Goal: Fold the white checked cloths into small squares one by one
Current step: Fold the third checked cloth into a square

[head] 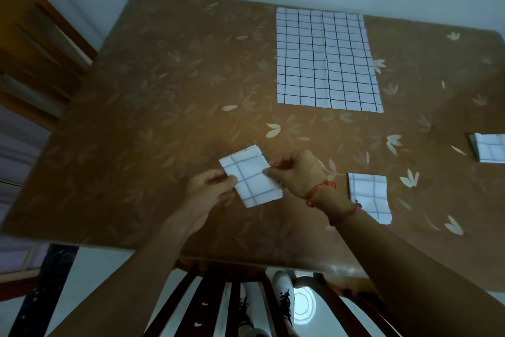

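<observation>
A white checked cloth folded into a small square (250, 177) is held just above the brown table (153, 107), near its front edge. My left hand (210, 186) pinches its left side, thumb on top. My right hand (296, 172) pinches its right edge. A second folded cloth (369, 194) lies on the table to the right of my right wrist. A third folded cloth (489, 151) sits at the right edge of the view, partly cut off. A large cloth (325, 59) lies spread flat at the back of the table.
The table wears a brown leaf-patterned cover. A wooden chair (35, 47) stands at the left side. Below the front edge, a chair back (207, 301) and shoes (284, 298) on a pale floor show.
</observation>
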